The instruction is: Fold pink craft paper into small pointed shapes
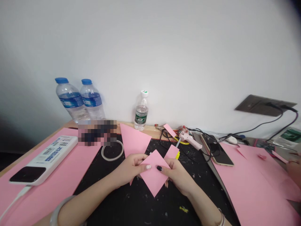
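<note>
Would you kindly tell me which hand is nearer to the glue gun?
Right: the right hand is on the near side of the glue gun; the left hand is farther away, leftward.

Plain pink covers the square sheet [154,185] at lower centre, the pointed piece [136,140] behind it, and the broad sheets at left [77,163] and right [244,188]. The thumbnail on the left hand [131,166] is whitish; on the right hand [182,175], black. The mat [117,204] is black, flecked with pale specks and a yellow scrap [183,209], against the tan wood of the bench [149,129]. Two clear bottles [70,99] [92,99] at left wear blue caps and labels; the small bottle [141,114] near centre, a white cap and dark green label. The device [54,157] at left is white with blue print and a black panel. The wall [150,56] is pale grey.
</note>
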`<state>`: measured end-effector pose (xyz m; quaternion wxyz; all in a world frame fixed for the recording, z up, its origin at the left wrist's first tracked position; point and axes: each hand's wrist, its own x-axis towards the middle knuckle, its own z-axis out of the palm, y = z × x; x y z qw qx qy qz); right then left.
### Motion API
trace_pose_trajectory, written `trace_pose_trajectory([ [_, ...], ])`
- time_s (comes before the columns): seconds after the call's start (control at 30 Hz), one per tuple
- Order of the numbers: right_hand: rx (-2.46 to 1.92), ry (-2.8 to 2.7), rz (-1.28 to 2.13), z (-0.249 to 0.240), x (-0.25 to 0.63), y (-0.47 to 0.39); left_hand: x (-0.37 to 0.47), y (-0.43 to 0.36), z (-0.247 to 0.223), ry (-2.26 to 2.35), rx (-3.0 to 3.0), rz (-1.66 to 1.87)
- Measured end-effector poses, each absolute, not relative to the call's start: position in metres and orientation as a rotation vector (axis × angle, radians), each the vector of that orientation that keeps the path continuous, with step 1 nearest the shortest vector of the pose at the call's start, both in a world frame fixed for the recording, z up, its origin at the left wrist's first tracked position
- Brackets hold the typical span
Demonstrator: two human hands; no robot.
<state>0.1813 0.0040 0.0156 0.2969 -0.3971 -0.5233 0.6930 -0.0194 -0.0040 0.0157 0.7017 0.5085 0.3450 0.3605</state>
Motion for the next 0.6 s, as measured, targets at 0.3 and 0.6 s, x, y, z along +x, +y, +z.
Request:
trace_pose_trajectory([
  [0.3, -1.145, -1.438, 1.672, 0.013, 0.18, 0.005, -0.019, -0.004, 0.018, 0.788, 1.076, 0.856],
  [0.6, -1.269, -1.353, 0.832, 0.017, 0.201, 0.019, -0.036, 0.009, 0.009, 1.452, 1.761, 1.146],
])
